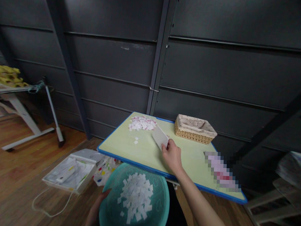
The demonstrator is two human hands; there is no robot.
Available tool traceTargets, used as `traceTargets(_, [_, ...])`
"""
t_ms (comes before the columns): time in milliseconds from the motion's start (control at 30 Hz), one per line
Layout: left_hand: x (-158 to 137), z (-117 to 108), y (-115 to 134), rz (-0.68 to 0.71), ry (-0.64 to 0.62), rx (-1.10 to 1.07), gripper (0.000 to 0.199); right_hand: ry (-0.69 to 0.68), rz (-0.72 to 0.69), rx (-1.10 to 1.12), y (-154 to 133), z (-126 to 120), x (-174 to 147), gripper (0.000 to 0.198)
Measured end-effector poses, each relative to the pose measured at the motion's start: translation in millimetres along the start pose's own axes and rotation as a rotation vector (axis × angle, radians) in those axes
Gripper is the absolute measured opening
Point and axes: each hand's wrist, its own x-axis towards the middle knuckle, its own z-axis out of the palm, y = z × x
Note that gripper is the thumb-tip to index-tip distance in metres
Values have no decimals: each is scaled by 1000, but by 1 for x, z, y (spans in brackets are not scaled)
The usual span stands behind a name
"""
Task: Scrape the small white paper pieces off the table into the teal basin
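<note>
My right hand [172, 155] is closed on the edge of a flat white card [160, 137], which stands tilted above the yellow-green tabletop [129, 153]. Behind the card lies a pile of small white and pinkish paper pieces [141, 122], with a couple of loose bits [136, 141] nearer the front. A teal plastic basket [162, 192] is below the table's front edge and contains many white paper squares [136, 195]. My left hand [98, 203] grips the basket at its left side; some of its fingers are hidden.
A lined wicker basket [194, 129] stands at the table's back right, and a blurred-out pinkish packet [222, 171] lies at the right edge. On the floor at left are an open white box [69, 174] and a clear bag [105, 170]. A dark panelled wall [112, 62] rises behind.
</note>
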Motion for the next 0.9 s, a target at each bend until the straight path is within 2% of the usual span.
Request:
traceTargets(267, [-2,1,7,197,38,11,42,-155,-171,75,-13,32,24,9])
traceTargets(433, [3,-2,13,202,44,31,6,-284,-275,26,-15,42,28,11])
traceTargets(467, [4,-2,14,203,33,28,2,-300,-285,34,-14,41,27,11])
traceTargets(633, [0,0,17,218,43,5,4,-375,-333,132,-6,23,10,14])
traceTargets(733, [-5,5,16,205,75,5,3,-425,-334,175,-4,7,-5,16])
traceTargets(900, [-10,8,12,215,60,33,9,-490,-311,229,-5,-17,-24,20])
